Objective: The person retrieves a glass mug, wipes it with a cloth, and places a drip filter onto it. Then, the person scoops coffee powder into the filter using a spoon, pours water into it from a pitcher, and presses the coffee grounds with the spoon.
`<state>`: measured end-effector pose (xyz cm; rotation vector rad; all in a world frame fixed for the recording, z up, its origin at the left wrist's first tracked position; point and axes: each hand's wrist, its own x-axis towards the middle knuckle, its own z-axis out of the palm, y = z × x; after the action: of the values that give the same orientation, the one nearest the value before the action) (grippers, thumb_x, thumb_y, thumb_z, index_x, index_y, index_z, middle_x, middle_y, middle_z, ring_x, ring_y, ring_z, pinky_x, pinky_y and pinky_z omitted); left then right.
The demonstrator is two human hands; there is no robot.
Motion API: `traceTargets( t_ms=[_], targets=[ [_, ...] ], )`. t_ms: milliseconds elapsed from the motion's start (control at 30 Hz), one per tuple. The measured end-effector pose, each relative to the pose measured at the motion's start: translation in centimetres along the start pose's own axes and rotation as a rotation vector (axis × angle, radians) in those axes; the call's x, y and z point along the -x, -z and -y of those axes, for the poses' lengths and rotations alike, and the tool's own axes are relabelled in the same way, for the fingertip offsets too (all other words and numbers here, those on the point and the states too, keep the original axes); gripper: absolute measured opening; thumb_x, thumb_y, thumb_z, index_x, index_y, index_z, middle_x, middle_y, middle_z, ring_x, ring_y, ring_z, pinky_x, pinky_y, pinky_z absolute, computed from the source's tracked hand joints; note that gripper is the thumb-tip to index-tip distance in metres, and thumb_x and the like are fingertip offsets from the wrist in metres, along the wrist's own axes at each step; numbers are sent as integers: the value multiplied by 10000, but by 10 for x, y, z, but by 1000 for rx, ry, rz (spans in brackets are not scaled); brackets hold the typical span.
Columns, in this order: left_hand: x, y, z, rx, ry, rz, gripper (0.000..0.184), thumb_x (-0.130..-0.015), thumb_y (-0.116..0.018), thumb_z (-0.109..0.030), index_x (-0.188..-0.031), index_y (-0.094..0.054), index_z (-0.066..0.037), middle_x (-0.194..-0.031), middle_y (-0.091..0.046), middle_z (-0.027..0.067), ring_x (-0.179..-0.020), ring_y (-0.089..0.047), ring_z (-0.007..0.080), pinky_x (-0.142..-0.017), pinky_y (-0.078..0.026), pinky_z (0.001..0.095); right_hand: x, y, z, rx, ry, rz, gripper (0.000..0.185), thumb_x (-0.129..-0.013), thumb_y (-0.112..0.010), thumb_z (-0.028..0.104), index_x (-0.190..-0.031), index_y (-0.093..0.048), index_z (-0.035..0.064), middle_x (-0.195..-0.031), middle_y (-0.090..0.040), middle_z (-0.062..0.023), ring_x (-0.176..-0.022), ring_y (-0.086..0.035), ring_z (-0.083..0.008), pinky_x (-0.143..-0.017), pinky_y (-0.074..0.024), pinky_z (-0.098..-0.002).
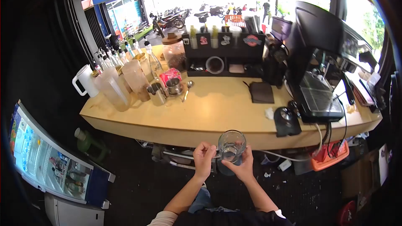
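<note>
A clear glass mug [232, 143] is held up in front of the counter's near edge, tilted so that its round mouth faces up. My left hand [204, 159] pinches at the left side of the mug, where its handle seems to be. Around the right side and lower part of the glass curl the fingers and thumb of my right hand [243, 165]. No contents can be made out in the mug.
Beyond the mug runs a wooden counter [209, 109]. Plastic pitchers [113, 90], metal cups [157, 94] and a spoon [188, 91] stand or lie at left. At right are a dark cloth [261, 92], a tamping stand [287, 121] and an espresso machine [320, 96].
</note>
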<state>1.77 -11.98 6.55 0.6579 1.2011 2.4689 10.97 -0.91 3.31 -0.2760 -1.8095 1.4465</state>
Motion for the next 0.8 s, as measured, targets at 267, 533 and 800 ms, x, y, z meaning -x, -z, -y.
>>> traceTargets(
  t_ms=[267,533,800],
  targets=[
    [-119,67,-8,-30,-20,69,158,-918,-565,-66,-794,-469,-73,-719,-458,-46,-664,-400,11,-597,-351,179,-104,-84,-31,-27,2,54,691,-608,-849,101,-1177,-472,-4,-1120,-567,-109,-1068,-558,-195,-966,-415,-343],
    [-173,76,20,-77,-5,42,171,-913,-581,-76,-780,-473,-75,-706,-467,-48,-634,-391,-1,-564,-323,164,-142,-94,-60,-26,-111,31,723,-616,-841,13,-1226,-455,-7,-1165,-548,-108,-1089,-553,-186,-932,-453,-318],
    [-203,60,41,-130,10,41,181,-923,-565,-113,-771,-470,-85,-660,-429,-58,-590,-364,9,-527,-290,185,-170,-79,-77,42,-113,33,727,-642,-838,50,-1250,-443,-5,-1167,-559,-123,-1100,-552,-193,-922,-463,-324]
  ],
)
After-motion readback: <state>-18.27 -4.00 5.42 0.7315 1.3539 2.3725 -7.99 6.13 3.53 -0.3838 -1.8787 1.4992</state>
